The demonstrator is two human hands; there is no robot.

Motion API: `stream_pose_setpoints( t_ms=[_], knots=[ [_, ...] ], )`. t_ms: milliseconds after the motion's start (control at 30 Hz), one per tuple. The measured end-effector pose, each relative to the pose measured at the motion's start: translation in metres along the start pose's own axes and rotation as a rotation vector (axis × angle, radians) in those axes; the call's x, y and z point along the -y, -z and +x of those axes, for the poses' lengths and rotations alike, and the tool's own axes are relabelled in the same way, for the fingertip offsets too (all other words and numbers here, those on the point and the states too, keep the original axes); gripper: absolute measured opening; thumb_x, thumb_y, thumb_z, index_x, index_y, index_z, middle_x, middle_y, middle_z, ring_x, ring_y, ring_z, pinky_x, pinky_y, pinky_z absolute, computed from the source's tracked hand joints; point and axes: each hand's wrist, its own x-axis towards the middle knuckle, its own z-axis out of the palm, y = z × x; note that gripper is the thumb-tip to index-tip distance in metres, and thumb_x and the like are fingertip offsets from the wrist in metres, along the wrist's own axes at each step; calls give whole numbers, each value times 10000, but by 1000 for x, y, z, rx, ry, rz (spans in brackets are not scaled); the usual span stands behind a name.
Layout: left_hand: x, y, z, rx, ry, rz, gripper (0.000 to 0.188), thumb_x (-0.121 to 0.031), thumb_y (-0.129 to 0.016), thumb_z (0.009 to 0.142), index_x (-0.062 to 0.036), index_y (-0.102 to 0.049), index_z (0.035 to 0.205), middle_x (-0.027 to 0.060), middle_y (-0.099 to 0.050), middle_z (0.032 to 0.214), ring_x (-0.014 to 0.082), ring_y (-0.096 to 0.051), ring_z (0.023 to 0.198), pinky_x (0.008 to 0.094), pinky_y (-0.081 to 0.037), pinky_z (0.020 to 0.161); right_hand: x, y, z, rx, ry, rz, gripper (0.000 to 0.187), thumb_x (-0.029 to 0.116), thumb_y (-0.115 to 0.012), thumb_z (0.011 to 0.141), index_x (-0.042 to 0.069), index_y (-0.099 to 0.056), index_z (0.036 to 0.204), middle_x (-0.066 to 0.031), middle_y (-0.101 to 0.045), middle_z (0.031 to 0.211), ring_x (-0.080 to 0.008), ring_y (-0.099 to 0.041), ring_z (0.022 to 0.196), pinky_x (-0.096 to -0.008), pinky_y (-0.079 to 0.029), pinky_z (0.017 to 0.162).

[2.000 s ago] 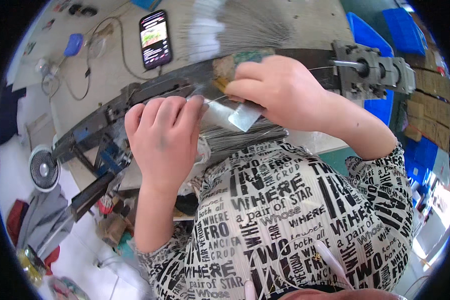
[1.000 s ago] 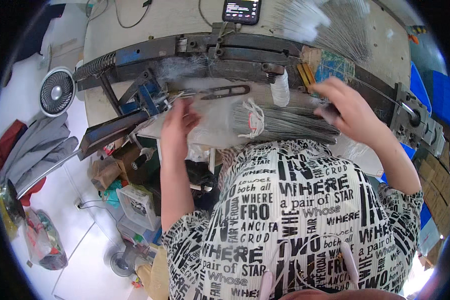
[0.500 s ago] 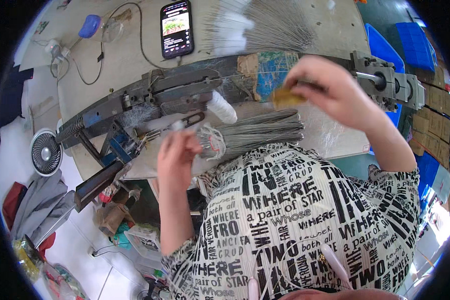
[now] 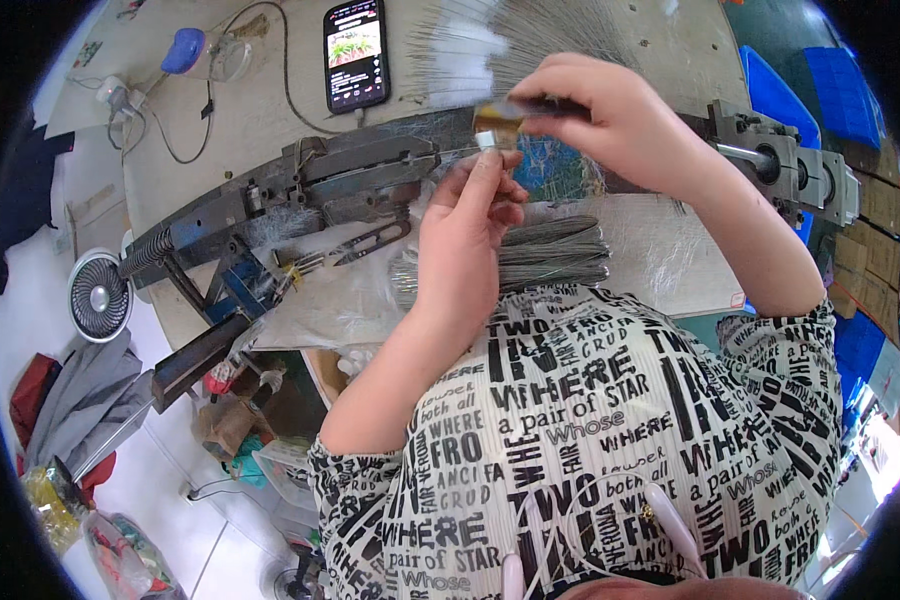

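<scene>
My right hand (image 4: 590,110) grips a dark-handled tool (image 4: 498,113) with an amber-yellow end, perhaps a brush; I cannot tell its kind. Its yellow end is above my left fingertips, over the dark metal bar. My left hand (image 4: 470,205) is closed, thumb up and fingers curled. At its thumb tip shows a small pale shiny piece (image 4: 486,139); I cannot make out what it is. Behind and below the left hand lies a bundle of thin grey wires (image 4: 560,250), its left part partly hidden. A dark metal tool with slots (image 4: 370,240) lies left of the hand.
The long metal bar fixture (image 4: 360,165) crosses the table, with a clamp block (image 4: 770,155) at its right end. Loose wires (image 4: 570,45) fan out at the back beside a phone (image 4: 355,60) on a cable. A small fan (image 4: 100,297) stands far left. Blue crates (image 4: 840,95) are at right.
My left hand has moved up and right to the bar. My right hand has carried the yellow-ended tool left to meet it. The white thread spool is no longer visible.
</scene>
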Motion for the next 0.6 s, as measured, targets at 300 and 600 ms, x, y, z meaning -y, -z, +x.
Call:
stream_pose_setpoints(
  t_ms=[300,600],
  knots=[
    [-9,-10,-1,191,57,-240,525,-466,-390,1027,-27,-452,1309,105,-555,1230,216,-528,1189,371,-385,1051,18,-6,6,143,-63,-30,189,112,-646,847,18,-643,1011,-127,-635,983,-322,-621,923,-380,-496,789],
    [-11,-4,1,254,79,-535,696,-508,-407,996,66,-362,1387,186,-473,1370,271,-444,1302,410,-298,1158,45,18,-13,-149,254,-575,213,55,-647,743,87,-665,953,-38,-612,969,-225,-602,926,-400,-440,856]
  ],
)
